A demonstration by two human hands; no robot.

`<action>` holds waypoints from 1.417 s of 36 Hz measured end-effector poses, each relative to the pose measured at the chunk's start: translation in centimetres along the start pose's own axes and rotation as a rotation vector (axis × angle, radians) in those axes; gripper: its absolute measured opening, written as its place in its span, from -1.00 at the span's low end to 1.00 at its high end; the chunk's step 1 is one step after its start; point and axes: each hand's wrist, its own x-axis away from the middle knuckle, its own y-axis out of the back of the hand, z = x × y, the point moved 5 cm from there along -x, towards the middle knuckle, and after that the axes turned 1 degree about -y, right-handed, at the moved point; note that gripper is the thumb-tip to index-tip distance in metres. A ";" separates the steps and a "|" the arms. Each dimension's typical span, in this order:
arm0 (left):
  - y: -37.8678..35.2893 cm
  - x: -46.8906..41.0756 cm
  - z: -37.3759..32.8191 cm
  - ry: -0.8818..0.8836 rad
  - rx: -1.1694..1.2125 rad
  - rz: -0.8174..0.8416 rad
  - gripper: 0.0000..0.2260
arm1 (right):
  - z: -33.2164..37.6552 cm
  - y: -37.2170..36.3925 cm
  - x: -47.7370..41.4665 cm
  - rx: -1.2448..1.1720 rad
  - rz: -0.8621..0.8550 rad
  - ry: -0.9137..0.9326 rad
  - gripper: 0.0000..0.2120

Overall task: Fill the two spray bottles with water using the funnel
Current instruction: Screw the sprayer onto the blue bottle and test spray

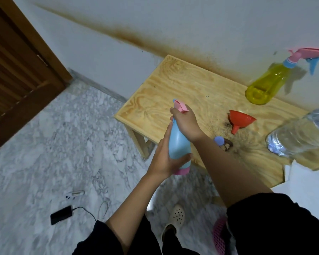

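My left hand (163, 159) grips the body of a blue spray bottle (178, 146) with a pink base, held in the air by the table's front left corner. My right hand (185, 122) wraps around its neck and pink spray head (180, 106). A yellow spray bottle (267, 83) with a pink and blue spray head stands at the back right of the wooden table (173, 92). A red funnel (240, 120) lies on its side on the table. A large clear water bottle (300, 133) stands at the right edge of view.
A small blue cap (218, 140) lies on the table beside a dark stain. On the marble floor sit a black phone (61, 214) with a cable and a small white device (75, 193). A wooden door (17, 74) is at the left.
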 end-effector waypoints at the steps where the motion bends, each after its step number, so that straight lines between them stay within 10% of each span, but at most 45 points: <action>1: 0.1 -0.1 0.2 0.007 -0.006 -0.005 -0.13 | 0.0 0.0 0.1 0.003 -0.005 0.007 -0.54; 19: -0.8 -0.7 -0.4 0.016 0.040 0.009 -0.11 | 1.1 1.3 0.3 0.063 -0.040 0.062 -0.60; 34: 0.5 -4.6 -3.2 -0.109 0.060 0.112 -0.11 | 2.6 6.0 2.2 -0.105 0.306 0.086 -0.78; 51: -5.0 -15.3 -6.9 -0.245 0.002 0.023 -0.27 | 4.6 13.8 -1.8 -0.270 -0.612 0.333 -0.69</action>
